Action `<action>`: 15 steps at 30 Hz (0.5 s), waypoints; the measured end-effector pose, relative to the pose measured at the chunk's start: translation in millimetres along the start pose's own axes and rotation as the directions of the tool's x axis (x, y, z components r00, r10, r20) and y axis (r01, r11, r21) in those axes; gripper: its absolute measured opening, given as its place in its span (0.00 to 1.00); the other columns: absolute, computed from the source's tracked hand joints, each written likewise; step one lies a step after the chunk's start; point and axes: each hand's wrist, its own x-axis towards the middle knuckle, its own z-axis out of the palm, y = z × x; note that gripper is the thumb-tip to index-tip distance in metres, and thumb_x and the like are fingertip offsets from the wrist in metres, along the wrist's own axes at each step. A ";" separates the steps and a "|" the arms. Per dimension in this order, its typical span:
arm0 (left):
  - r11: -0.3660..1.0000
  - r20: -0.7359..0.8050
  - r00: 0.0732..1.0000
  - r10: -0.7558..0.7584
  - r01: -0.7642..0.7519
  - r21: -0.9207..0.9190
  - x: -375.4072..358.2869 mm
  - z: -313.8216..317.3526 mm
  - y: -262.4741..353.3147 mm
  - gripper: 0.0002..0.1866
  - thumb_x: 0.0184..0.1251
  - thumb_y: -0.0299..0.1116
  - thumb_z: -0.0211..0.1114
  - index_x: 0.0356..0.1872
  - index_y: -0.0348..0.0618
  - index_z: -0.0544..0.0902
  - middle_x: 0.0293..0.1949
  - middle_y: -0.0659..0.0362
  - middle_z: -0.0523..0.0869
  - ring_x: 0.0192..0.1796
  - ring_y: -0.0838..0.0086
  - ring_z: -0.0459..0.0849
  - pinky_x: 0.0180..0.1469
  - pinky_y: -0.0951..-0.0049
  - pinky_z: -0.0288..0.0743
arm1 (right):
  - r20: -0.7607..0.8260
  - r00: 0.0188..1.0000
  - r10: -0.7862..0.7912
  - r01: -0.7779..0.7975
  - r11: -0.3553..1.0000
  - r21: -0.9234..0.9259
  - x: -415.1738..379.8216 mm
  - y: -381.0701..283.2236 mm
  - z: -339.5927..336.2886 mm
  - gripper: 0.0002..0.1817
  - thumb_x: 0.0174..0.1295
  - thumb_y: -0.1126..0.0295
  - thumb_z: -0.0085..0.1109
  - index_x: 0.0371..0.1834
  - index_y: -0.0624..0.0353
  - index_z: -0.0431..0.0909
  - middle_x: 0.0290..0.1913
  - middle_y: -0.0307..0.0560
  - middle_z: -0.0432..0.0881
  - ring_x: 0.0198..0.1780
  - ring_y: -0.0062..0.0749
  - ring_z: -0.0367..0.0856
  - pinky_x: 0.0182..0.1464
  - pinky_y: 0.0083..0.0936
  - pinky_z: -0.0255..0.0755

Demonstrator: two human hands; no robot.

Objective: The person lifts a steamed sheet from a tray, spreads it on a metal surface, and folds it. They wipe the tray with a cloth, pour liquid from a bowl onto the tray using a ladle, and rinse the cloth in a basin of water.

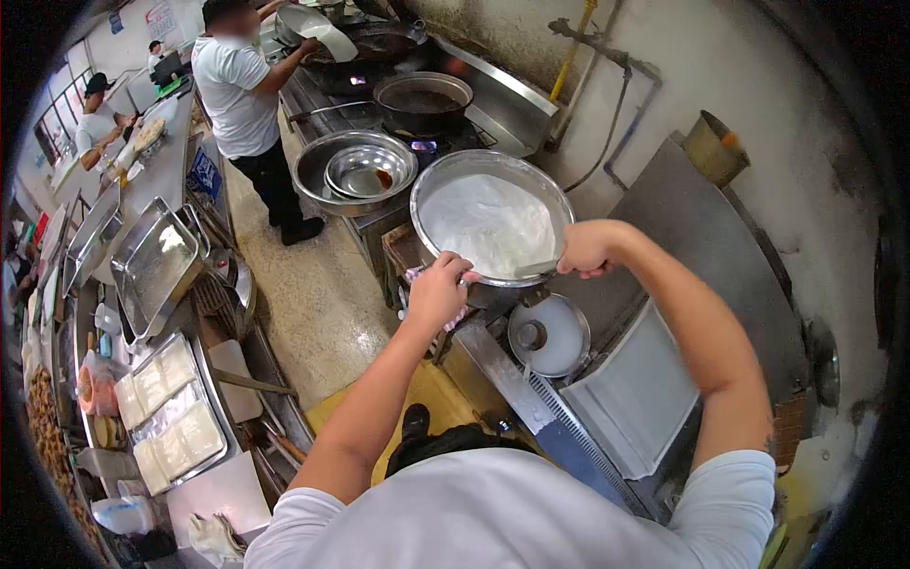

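A large round metal bowl [424, 228] holds a smooth white mixture [488, 223] and stands in front of me. My left hand [442, 296] is closed on its near rim, with a pink-and-white checked cloth [457, 321] just below the fingers. At the near right rim, my right hand [590, 249] grips a flat scraper-like tool [536, 269], whose grey blade lies along the inside edge of the bowl. The fingers hide the tool's handle. Below the bowl, a smaller pot of whitish liquid [557, 339] has a ladle [533, 335] in it.
Nested metal bowls [313, 175] stand beyond to the left, near a dark pan [422, 95] on the stove. A co-worker [232, 81] tips a container there. A tray of pale slabs [213, 446] lies at left; a white tray [635, 394] sits at right.
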 end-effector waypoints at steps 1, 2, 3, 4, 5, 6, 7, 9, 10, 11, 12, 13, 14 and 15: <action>1.000 0.006 1.000 -0.012 0.012 0.004 -0.2 -0.5 1.4 0.13 0.71 0.44 0.68 0.43 0.46 0.89 0.49 0.60 0.87 0.45 0.55 0.89 0.45 0.56 0.81 | 0.000 1.000 -0.015 0.015 0.996 0.089 -1.4 1.9 9.6 0.13 0.65 0.67 0.64 0.26 0.65 0.80 0.20 0.44 0.78 0.17 0.30 0.70 0.18 0.35 0.62; 1.000 0.012 1.000 -0.025 0.025 0.007 -0.3 -0.7 2.9 0.13 0.71 0.44 0.68 0.43 0.46 0.89 0.49 0.60 0.87 0.45 0.55 0.89 0.46 0.56 0.81 | -0.033 0.999 -0.036 0.038 0.997 0.062 3.1 4.9 19.6 0.14 0.69 0.66 0.63 0.28 0.65 0.81 0.21 0.45 0.77 0.17 0.29 0.69 0.18 0.33 0.61; 0.999 0.018 0.999 -0.037 0.037 0.011 0.0 -0.7 4.6 0.13 0.72 0.44 0.68 0.43 0.47 0.89 0.49 0.60 0.87 0.45 0.55 0.89 0.46 0.56 0.81 | -0.060 0.997 -0.050 0.059 0.987 0.147 8.5 10.5 29.0 0.14 0.70 0.66 0.63 0.29 0.65 0.81 0.21 0.45 0.77 0.17 0.28 0.69 0.18 0.33 0.61; 0.999 0.022 0.999 -0.040 0.040 0.014 -0.2 -0.8 5.7 0.13 0.72 0.44 0.68 0.44 0.47 0.89 0.49 0.60 0.87 0.46 0.55 0.89 0.46 0.56 0.81 | -0.087 0.994 -0.062 0.081 0.969 0.232 13.7 16.4 38.6 0.14 0.70 0.66 0.63 0.29 0.65 0.81 0.21 0.44 0.77 0.17 0.27 0.70 0.18 0.32 0.61; 0.999 0.026 0.999 -0.043 0.042 0.017 0.0 -0.7 6.0 0.13 0.72 0.44 0.67 0.44 0.47 0.89 0.50 0.60 0.87 0.46 0.55 0.88 0.47 0.56 0.81 | -0.115 0.991 -0.072 0.105 0.943 0.315 15.0 21.1 46.8 0.14 0.71 0.66 0.63 0.30 0.65 0.81 0.21 0.44 0.77 0.17 0.27 0.70 0.17 0.31 0.61; 0.999 0.031 0.999 -0.044 0.044 0.020 0.5 -0.2 6.4 0.13 0.72 0.44 0.67 0.44 0.47 0.89 0.50 0.60 0.87 0.47 0.55 0.88 0.47 0.56 0.81 | -0.119 0.991 -0.068 0.113 0.897 0.428 6.6 20.4 52.9 0.14 0.71 0.65 0.63 0.32 0.65 0.81 0.21 0.42 0.76 0.16 0.25 0.69 0.17 0.30 0.60; 0.999 0.031 0.998 -0.046 0.045 0.031 0.0 0.8 6.5 0.12 0.72 0.44 0.67 0.44 0.48 0.89 0.50 0.60 0.87 0.47 0.55 0.88 0.47 0.56 0.81 | -0.142 0.987 -0.073 0.134 0.866 0.482 6.2 25.4 60.2 0.13 0.72 0.65 0.62 0.33 0.65 0.82 0.21 0.41 0.76 0.16 0.24 0.69 0.17 0.30 0.60; 0.998 0.028 0.998 -0.048 0.046 0.052 0.3 2.2 6.7 0.12 0.72 0.44 0.66 0.44 0.48 0.89 0.50 0.60 0.87 0.47 0.55 0.88 0.48 0.56 0.81 | -0.189 0.979 -0.081 0.178 0.793 0.583 7.3 36.0 73.3 0.13 0.72 0.65 0.61 0.34 0.64 0.82 0.21 0.41 0.76 0.16 0.23 0.68 0.17 0.29 0.59; 0.998 0.029 0.999 -0.044 0.042 0.050 0.9 2.2 7.3 0.12 0.72 0.44 0.66 0.44 0.48 0.89 0.50 0.60 0.87 0.48 0.55 0.88 0.49 0.56 0.81 | -0.194 0.978 -0.080 0.190 0.735 0.651 4.8 40.3 80.6 0.12 0.73 0.65 0.59 0.36 0.62 0.82 0.21 0.40 0.75 0.16 0.21 0.67 0.16 0.27 0.58; 0.998 0.031 0.999 -0.041 0.039 0.048 1.1 2.3 7.8 0.12 0.72 0.44 0.66 0.45 0.48 0.89 0.50 0.60 0.87 0.48 0.55 0.88 0.49 0.56 0.81 | -0.221 0.972 -0.080 0.211 0.708 0.674 2.8 44.2 86.8 0.12 0.74 0.65 0.58 0.36 0.62 0.82 0.21 0.40 0.75 0.16 0.21 0.67 0.15 0.26 0.57; 0.998 0.034 0.999 -0.038 0.036 0.047 0.8 2.0 8.7 0.12 0.73 0.43 0.66 0.45 0.48 0.89 0.50 0.60 0.87 0.48 0.56 0.88 0.49 0.56 0.81 | -0.246 0.966 -0.079 0.232 0.680 0.696 0.6 47.8 92.6 0.12 0.74 0.65 0.58 0.36 0.62 0.82 0.21 0.40 0.75 0.15 0.21 0.67 0.15 0.26 0.56; 0.998 0.032 0.999 -0.042 0.040 0.053 0.6 2.0 9.8 0.12 0.73 0.44 0.66 0.45 0.48 0.89 0.50 0.60 0.87 0.49 0.56 0.88 0.50 0.57 0.81 | -0.270 0.960 -0.076 0.253 0.650 0.716 -1.8 51.5 98.4 0.12 0.74 0.65 0.57 0.36 0.61 0.82 0.21 0.39 0.75 0.15 0.20 0.66 0.15 0.25 0.56; 0.997 0.031 0.998 -0.046 0.044 0.059 0.6 2.4 11.3 0.12 0.73 0.44 0.66 0.45 0.48 0.89 0.50 0.60 0.87 0.49 0.56 0.88 0.50 0.57 0.81 | -0.278 0.957 -0.081 0.271 0.594 0.758 -4.7 55.8 103.9 0.12 0.75 0.64 0.56 0.38 0.61 0.82 0.21 0.38 0.74 0.15 0.20 0.65 0.15 0.24 0.55; 0.997 0.030 0.998 -0.048 0.046 0.065 0.9 2.2 13.5 0.13 0.73 0.44 0.66 0.45 0.48 0.89 0.50 0.60 0.87 0.49 0.56 0.88 0.50 0.57 0.81 | -0.301 0.950 -0.081 0.292 0.571 0.767 -5.3 61.1 110.2 0.13 0.75 0.64 0.56 0.38 0.61 0.82 0.21 0.37 0.74 0.14 0.19 0.65 0.15 0.24 0.55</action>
